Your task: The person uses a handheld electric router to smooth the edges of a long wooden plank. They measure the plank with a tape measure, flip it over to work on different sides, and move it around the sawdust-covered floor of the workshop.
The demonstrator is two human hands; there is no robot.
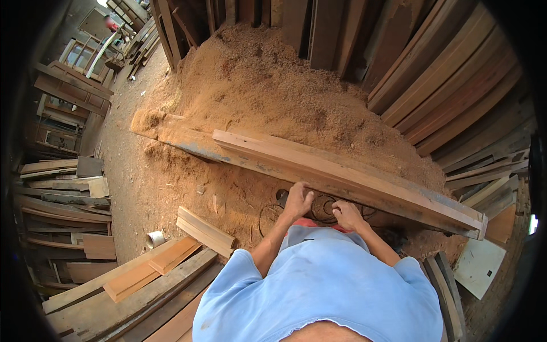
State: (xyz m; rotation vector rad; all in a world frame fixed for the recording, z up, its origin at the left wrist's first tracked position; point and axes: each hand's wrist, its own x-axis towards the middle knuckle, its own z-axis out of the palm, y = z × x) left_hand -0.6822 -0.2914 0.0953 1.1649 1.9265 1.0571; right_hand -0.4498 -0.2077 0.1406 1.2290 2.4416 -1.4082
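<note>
A long squared timber (336, 171) lies on a wide plank (250, 165) that runs slantwise in front of me. My left hand (298, 200) is at the near edge of the plank, its fingers curled. A small dark object (281, 196) shows beside its wrist side; what the fingers hold is hidden. To its right, my right hand (346, 216) is closed close to my body, short of the plank. I cannot make out what is in it. Loops of dark cable (323, 208) lie on the ground between and around both hands.
Sawdust (273, 91) is heaped beyond the plank. Boards (456, 74) lean upright at the far right. More boards (137, 285), a short wood block (205, 231) and a white cup-like piece (154, 239) lie at left. A white panel (480, 267) stands at right. A distant person (111, 25) is far left.
</note>
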